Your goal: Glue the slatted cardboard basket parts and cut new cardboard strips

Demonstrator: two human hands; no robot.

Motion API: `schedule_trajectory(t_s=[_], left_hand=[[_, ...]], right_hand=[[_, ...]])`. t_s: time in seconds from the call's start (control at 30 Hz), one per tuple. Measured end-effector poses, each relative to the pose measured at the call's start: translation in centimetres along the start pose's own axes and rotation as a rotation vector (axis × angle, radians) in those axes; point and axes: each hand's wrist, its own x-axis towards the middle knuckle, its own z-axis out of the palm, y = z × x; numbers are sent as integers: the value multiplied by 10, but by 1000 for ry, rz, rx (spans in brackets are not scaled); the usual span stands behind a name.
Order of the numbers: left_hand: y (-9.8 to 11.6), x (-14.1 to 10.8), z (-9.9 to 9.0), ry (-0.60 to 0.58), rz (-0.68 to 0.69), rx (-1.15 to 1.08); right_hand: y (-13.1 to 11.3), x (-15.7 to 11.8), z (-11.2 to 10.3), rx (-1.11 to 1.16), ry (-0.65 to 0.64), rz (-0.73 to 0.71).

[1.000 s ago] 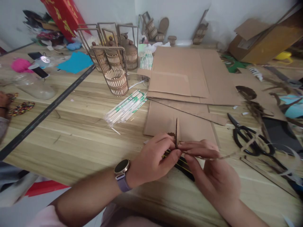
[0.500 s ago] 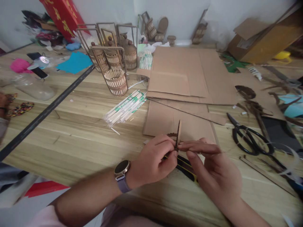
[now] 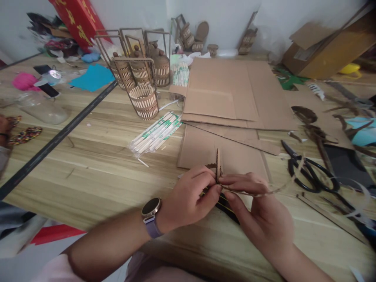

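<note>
My left hand [image 3: 196, 196] is closed in a pinch on a narrow corrugated cardboard strip [image 3: 218, 161], which stands upright above the fingertips. A scalloped brown edge shows just behind it. My right hand [image 3: 258, 207] meets the cardboard strip with its fingertips. Between its thumb and fingers runs a thin brownish strip [image 3: 280, 190] that curves up to the right, its far end over the scissors. Below both hands, a black and yellow tool [image 3: 227, 207] lies on the table, partly hidden.
Black-handled scissors [image 3: 311, 174] lie at the right among brown scraps. Ahead are stacked cardboard sheets [image 3: 223, 86] and wrapped sticks [image 3: 157, 135]. Small slatted baskets [image 3: 143, 103] with tall handles stand at the back left. A co-worker's hand [image 3: 4, 125] shows at the left edge.
The cardboard strip has shifted slightly left and turned more upright. My right hand has moved a little left, and the thin strip now arcs out clearly to the right of it.
</note>
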Motion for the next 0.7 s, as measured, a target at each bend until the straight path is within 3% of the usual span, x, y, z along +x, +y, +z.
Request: schedule_trajectory(t_s=[0.3, 0.53, 0.7], left_hand=[[1, -1, -1, -18, 14, 50], [2, 1, -4, -49, -5, 13], [1, 0, -4, -39, 7, -22]], right_hand=[[-1, 2, -2, -59, -10, -40], [1, -4, -2, 113, 14, 154], [0, -5, -2, 124, 41, 79]])
